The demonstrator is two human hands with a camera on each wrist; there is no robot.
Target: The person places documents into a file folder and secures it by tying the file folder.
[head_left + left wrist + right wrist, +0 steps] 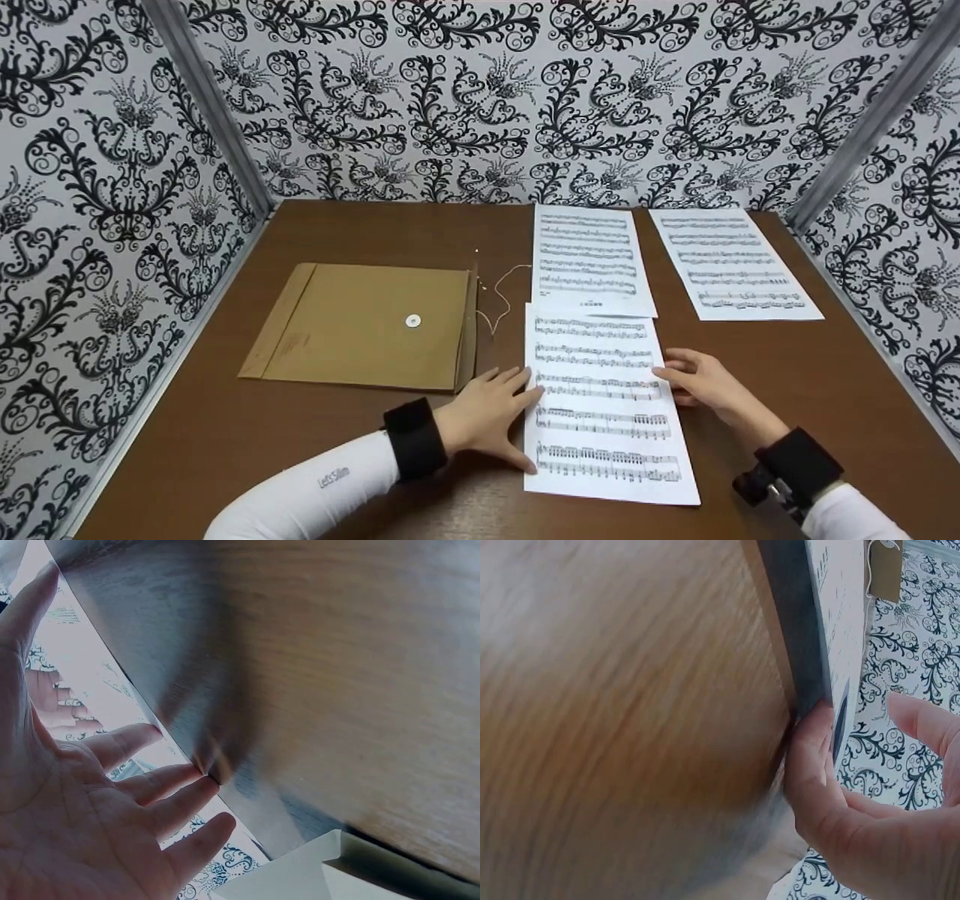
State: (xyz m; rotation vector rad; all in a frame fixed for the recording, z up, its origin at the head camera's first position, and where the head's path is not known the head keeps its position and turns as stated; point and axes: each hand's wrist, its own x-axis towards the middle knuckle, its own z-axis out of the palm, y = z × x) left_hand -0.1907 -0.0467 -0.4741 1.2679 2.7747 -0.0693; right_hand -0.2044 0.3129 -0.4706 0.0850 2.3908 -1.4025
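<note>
A printed sheet of music [600, 442] lies in front of me, its top edge meeting another music sheet [589, 262]. My left hand [487, 416] is spread along its left edge. The left wrist view shows the fingertips [217, 784] right at the paper's edge, palm visible. At the opposite edge is my right hand [701, 382]. In the right wrist view, its bent fingers [817, 731] touch the sheet's side while the thumb [915, 716] stands apart, above the paper.
Left of the sheets lies a brown envelope [367, 322] with a white round button [412, 321]. A thin pale string [508, 300] trails between envelope and sheets. One more music sheet [739, 262] lies at the back right of the brown table [375, 232]. Patterned walls [480, 97] enclose the back and sides.
</note>
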